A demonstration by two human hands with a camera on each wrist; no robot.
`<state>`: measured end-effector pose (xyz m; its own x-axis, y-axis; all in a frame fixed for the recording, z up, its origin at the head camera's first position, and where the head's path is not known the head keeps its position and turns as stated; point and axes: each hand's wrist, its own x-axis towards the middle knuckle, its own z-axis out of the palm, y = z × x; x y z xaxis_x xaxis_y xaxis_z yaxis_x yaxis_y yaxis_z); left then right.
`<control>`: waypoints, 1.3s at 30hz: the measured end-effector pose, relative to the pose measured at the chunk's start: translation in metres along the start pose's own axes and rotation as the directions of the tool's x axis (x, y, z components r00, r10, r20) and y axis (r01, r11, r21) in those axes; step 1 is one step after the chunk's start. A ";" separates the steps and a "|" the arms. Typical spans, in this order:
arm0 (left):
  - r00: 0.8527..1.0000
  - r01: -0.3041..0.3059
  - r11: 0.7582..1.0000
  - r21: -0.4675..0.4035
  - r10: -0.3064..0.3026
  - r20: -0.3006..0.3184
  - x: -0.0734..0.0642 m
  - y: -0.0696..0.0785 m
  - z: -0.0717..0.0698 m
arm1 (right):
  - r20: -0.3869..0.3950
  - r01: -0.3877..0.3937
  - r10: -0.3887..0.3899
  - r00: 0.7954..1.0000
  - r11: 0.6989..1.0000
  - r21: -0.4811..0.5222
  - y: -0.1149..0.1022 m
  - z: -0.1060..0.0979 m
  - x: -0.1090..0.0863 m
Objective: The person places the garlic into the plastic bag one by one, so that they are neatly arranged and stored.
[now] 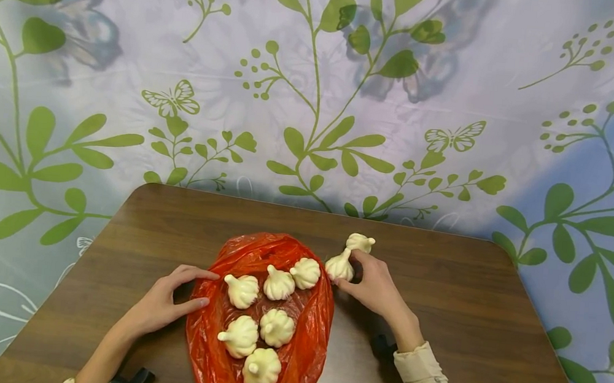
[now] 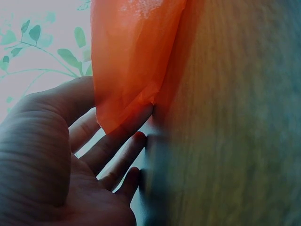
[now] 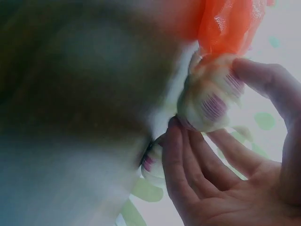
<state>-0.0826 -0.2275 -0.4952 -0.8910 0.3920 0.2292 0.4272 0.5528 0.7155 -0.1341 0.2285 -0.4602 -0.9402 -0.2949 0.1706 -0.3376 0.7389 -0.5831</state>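
My right hand (image 1: 381, 288) holds a cream garlic bulb (image 1: 340, 267) by its sides, between thumb and fingertips, right at the bag's right rim. The right wrist view shows purple streaks on this garlic bulb (image 3: 209, 96). Just beyond it on the table sits another garlic bulb (image 1: 359, 242). My left hand (image 1: 160, 302) is at the left side of the red plastic bag (image 1: 199, 329), fingers spread and thumb apart, fingertips at the plastic. In the left wrist view, a fold of the bag (image 2: 131, 56) overlaps the fingers. Several garlic bulbs (image 1: 262, 370) lie inside the wide-mouthed bag.
The brown wooden table (image 1: 468, 306) has rounded far corners. Behind its far edge hangs a backdrop (image 1: 213, 71) printed with leaves and butterflies. A black strap piece (image 1: 133, 381) is by the left wrist, and another dark piece (image 1: 382, 348) by the right.
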 end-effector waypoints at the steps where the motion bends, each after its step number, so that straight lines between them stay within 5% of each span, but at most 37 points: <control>1: 1.000 0.000 1.000 0.001 0.000 0.000 0.000 0.000 0.000 | -0.005 -0.003 0.003 1.000 1.000 0.003 -0.001 -0.001 -0.001; 14: 1.000 0.003 1.000 0.000 -0.003 0.000 0.000 0.000 0.001 | -0.051 -0.006 0.008 0.999 1.000 0.025 -0.007 -0.013 -0.014; 30: 1.000 0.004 1.000 0.000 -0.004 -0.003 -0.001 -0.001 0.002 | -0.039 0.195 -0.195 0.980 0.981 -0.002 -0.054 -0.009 -0.027; 39: 1.000 0.009 1.000 0.001 -0.009 0.000 -0.001 -0.002 0.002 | 0.011 0.223 -0.223 0.975 0.975 -0.008 -0.070 0.000 -0.033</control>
<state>-0.0824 -0.2277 -0.4982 -0.8947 0.3872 0.2224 0.4193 0.5571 0.7168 -0.0796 0.1859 -0.4249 -0.8407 -0.4590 0.2872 -0.5390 0.6597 -0.5237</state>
